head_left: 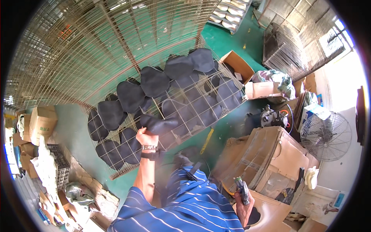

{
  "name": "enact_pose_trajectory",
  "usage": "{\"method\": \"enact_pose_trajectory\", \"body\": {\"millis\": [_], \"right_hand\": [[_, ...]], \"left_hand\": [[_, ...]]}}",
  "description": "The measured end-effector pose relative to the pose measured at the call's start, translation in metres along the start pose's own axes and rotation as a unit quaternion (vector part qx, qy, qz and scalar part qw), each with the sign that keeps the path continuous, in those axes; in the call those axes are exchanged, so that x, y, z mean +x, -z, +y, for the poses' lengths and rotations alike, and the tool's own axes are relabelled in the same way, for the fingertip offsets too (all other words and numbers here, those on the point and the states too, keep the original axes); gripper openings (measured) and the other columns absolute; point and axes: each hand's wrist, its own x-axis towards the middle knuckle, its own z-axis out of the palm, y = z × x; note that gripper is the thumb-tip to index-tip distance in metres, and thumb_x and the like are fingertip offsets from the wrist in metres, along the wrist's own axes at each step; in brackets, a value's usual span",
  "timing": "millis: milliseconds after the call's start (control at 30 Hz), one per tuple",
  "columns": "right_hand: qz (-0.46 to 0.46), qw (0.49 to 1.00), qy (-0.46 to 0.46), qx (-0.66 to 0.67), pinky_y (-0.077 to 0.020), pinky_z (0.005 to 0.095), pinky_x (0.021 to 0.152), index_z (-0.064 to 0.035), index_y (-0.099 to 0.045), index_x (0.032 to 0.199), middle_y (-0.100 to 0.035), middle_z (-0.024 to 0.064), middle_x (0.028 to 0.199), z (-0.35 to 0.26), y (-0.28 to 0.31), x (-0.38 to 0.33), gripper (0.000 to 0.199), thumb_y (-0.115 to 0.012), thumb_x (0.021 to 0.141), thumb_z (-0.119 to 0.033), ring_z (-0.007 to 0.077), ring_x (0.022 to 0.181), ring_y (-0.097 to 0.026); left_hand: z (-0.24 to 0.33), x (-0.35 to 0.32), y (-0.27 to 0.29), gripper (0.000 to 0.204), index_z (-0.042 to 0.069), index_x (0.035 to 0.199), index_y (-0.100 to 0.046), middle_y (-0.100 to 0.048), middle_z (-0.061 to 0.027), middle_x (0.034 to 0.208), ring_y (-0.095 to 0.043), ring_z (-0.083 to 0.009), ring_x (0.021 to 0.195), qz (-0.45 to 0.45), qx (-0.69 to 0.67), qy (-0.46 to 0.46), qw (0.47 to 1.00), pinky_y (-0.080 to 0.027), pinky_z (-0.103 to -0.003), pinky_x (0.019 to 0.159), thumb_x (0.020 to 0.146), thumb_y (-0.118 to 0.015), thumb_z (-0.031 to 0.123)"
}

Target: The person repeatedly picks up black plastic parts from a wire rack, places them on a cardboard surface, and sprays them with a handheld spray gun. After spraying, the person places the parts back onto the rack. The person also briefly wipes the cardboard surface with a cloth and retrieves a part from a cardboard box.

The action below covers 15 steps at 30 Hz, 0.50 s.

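My left hand (147, 137) reaches forward with its fingers closed on a curled, rounded black sheet piece (159, 124), held above the wire rack (156, 101). Many similar flat, rounded black pieces (130, 96) lie in rows across the rack, some overlapping. Lower right, my right hand (245, 209) is wrapped round a small dark and silver handheld tool (243, 191) with a bit of green at its top; its exact kind does not show. Beside that hand, another dark round piece (254, 216) sits on brown cardboard.
Large cardboard boxes (266, 154) stand right of me, near a wire-caged fan (325, 135). A machine with hoses (269, 116) is behind them. Tall wire racking (96, 42) rises beyond the flat rack. Boxes (43, 123) and crates (58, 166) line the left.
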Motion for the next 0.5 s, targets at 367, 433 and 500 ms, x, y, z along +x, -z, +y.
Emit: {"method": "enact_pose_trajectory", "body": {"millis": [367,433,500], "right_hand": [[-0.079,0.995,0.057,0.018,-0.0463,0.0257,0.070,0.0002,-0.067,0.126,-0.061,-0.0018,0.087,0.045,-0.007,-0.019,0.041,-0.071,0.088,-0.013,0.0082,0.078,-0.054],[-0.119,0.989,0.083,0.009,-0.0463,0.0254,0.071,0.0006,-0.065,0.131,-0.062,-0.0021,0.089,0.069,-0.006,-0.015,0.046,-0.072,0.088,-0.016,0.0079,0.079,-0.054],[-0.118,0.987,0.113,-0.003,-0.0465,0.0254,0.071,0.0007,-0.064,0.134,-0.062,-0.0019,0.090,0.069,-0.013,-0.024,0.049,-0.073,0.088,-0.017,0.0079,0.079,-0.055]], "left_hand": [[0.086,-0.078,0.011,0.026,0.005,0.095,-0.067,-0.071,-0.0095,0.106,-0.066,-0.0340,0.104,-0.048,-0.031,-0.038,0.998,-0.050,-0.049,0.097,0.074,-0.055,0.014],[0.123,-0.081,0.034,0.040,0.002,0.110,-0.067,-0.071,-0.0136,0.117,-0.065,-0.0357,0.111,-0.088,-0.048,-0.034,0.994,-0.048,-0.052,0.103,0.074,-0.055,0.015],[0.145,-0.081,0.026,0.032,0.004,0.101,-0.068,-0.072,-0.0118,0.110,-0.066,-0.0343,0.107,-0.064,-0.031,-0.063,0.996,-0.049,-0.051,0.101,0.074,-0.055,0.015]]}}
